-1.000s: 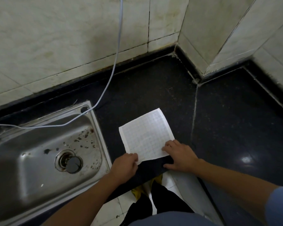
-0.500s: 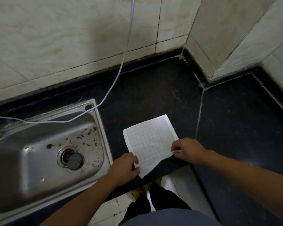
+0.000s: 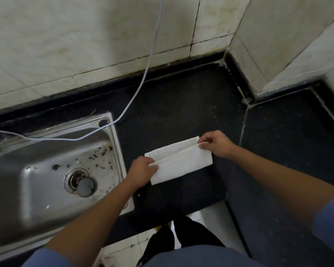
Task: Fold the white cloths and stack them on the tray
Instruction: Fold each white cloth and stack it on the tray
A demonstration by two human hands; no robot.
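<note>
cloth [image 3: 181, 162] now folded over; both hands pinch edge.

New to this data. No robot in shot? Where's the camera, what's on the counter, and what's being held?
There is no machine here. A person works with bare hands, and the one camera is worn on the head, looking forward and down. That is why the forearms reach in from the bottom edge. All the pictures come from that single view.

The surface is a dark counter with a steel sink set into it on the left. A plug sits by the sink's drain. A thin pale cable hangs down the tiled wall and runs across the sink.

One white cloth lies on the counter, its near part folded over the far part, with a strip of the far part still showing. The left hand pinches its left end and the right hand pinches its right end. No tray is in view.
</note>
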